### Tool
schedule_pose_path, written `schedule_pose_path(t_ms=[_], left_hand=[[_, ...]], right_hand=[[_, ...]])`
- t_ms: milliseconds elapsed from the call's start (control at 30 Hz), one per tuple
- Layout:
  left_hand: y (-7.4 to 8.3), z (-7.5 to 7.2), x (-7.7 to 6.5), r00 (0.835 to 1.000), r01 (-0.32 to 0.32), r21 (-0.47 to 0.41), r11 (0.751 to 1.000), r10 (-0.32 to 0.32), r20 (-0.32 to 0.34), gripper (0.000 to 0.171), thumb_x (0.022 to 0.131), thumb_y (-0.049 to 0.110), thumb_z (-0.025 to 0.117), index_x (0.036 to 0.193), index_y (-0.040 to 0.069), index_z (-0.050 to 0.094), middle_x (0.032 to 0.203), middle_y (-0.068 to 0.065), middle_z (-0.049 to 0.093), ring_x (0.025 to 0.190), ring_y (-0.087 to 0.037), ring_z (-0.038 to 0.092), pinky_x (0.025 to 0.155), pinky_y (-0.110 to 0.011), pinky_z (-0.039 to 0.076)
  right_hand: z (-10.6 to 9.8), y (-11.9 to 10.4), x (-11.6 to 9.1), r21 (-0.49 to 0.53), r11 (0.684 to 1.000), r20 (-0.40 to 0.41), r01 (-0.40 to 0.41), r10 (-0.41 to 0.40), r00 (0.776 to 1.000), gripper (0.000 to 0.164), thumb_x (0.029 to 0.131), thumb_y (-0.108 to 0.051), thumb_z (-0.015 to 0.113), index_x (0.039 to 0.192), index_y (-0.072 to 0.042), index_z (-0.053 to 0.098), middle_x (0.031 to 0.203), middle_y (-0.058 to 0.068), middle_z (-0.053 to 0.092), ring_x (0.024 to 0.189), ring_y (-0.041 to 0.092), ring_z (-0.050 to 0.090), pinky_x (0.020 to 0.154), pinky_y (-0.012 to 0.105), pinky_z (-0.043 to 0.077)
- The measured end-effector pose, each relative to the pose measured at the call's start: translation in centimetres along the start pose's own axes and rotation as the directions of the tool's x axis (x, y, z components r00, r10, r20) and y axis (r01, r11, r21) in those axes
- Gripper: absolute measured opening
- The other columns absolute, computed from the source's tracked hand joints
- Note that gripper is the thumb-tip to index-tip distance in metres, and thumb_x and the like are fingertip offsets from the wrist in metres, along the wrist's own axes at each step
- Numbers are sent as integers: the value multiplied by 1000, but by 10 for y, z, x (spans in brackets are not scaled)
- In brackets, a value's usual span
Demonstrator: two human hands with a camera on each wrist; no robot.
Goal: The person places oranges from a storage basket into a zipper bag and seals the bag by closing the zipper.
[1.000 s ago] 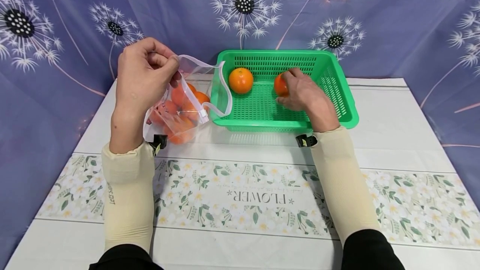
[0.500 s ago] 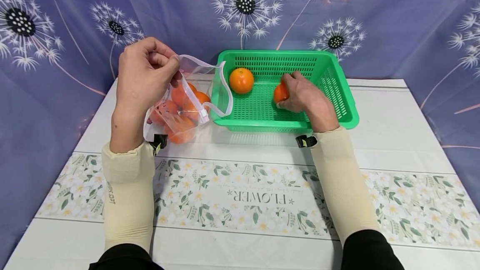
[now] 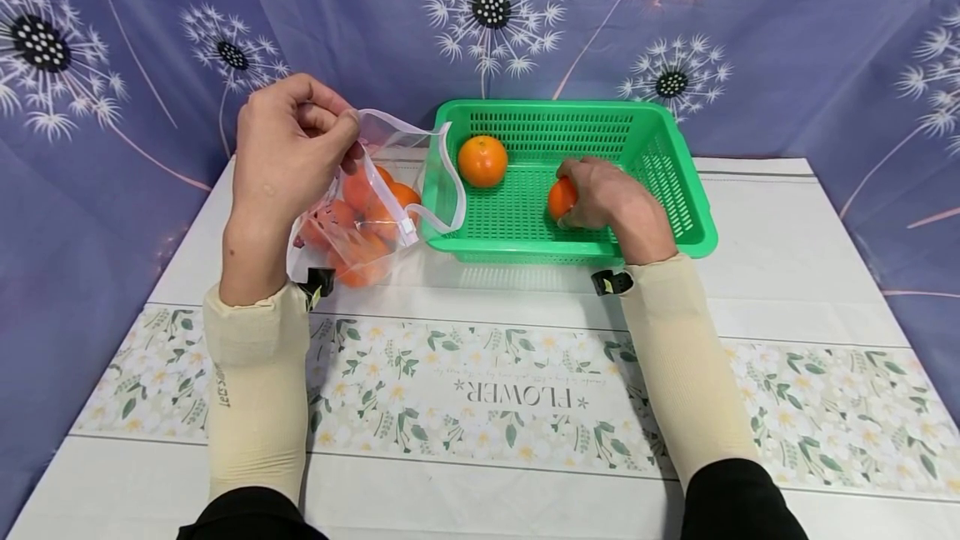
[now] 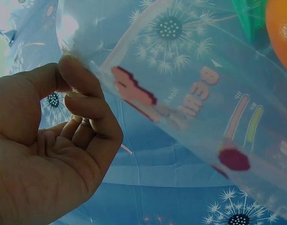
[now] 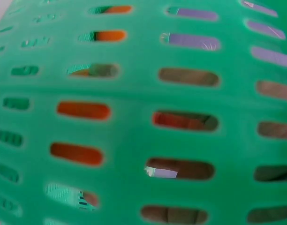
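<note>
My left hand [image 3: 288,140] pinches the rim of a clear zip bag [image 3: 387,205] between thumb and fingers, holding its mouth apart. Several oranges [image 3: 362,261] sit low in the bag. In the left wrist view the bag's printed film [image 4: 181,117] stretches away from the fingertips. My right hand [image 3: 618,202] reaches into a green slotted basket [image 3: 540,107] and grips an orange [image 3: 561,198], its fingers curled over the far side. A second orange [image 3: 482,162] lies at the basket's left end. Through the basket wall [image 5: 129,133], the right wrist view gives only slivers of orange and hand.
A white table [image 3: 780,257] with a flowered band [image 3: 517,440] carries the basket and bag. Behind it hangs a blue-purple cloth [image 3: 337,7] with dandelion prints. The bag's mouth meets the basket's left edge.
My right hand's fingers have curled further round the orange, which has shifted very slightly toward the near side. The left hand and the bag stay as they were.
</note>
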State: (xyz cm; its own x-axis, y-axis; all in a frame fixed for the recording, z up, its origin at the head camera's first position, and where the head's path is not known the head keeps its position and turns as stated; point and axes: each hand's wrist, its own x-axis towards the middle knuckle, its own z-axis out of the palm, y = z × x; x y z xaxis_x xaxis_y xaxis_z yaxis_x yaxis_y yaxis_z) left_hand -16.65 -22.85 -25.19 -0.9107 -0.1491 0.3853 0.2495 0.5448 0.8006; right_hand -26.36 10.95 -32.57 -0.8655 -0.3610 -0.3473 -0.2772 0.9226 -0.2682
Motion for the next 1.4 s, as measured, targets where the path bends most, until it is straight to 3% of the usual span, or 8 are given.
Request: schedule_pose_path(t_ms=[600, 1100, 1400], left_hand=[[0, 1, -1, 1000, -14, 13, 1000, 14, -4, 9, 98, 16, 66, 94, 9, 70, 67, 0, 71, 59, -16, 69, 58, -27, 52], [0, 0, -1, 1000, -12, 8, 1000, 12, -1, 8, 98, 15, 66, 93, 9, 69, 67, -2, 71, 58, -16, 69, 56, -27, 51], [1, 0, -1, 1000, -13, 13, 1000, 13, -3, 8, 98, 15, 66, 94, 9, 70, 67, -1, 71, 58, -15, 69, 56, -26, 52]], right_hand=[[0, 0, -2, -3, 997, -31, 74, -74, 997, 63, 91, -13, 83, 146, -6, 53, 138, 21, 57, 124, 38, 54, 107, 55, 49], [-5, 0, -2, -39, 993, -46, 107, -109, 993, 70, 90, -15, 84, 151, -5, 51, 143, 23, 56, 128, 40, 54, 108, 57, 49], [-8, -2, -7, -9, 993, -64, 118, -119, 991, 72, 90, -14, 85, 152, -4, 49, 146, 23, 54, 129, 41, 52, 110, 57, 47]])
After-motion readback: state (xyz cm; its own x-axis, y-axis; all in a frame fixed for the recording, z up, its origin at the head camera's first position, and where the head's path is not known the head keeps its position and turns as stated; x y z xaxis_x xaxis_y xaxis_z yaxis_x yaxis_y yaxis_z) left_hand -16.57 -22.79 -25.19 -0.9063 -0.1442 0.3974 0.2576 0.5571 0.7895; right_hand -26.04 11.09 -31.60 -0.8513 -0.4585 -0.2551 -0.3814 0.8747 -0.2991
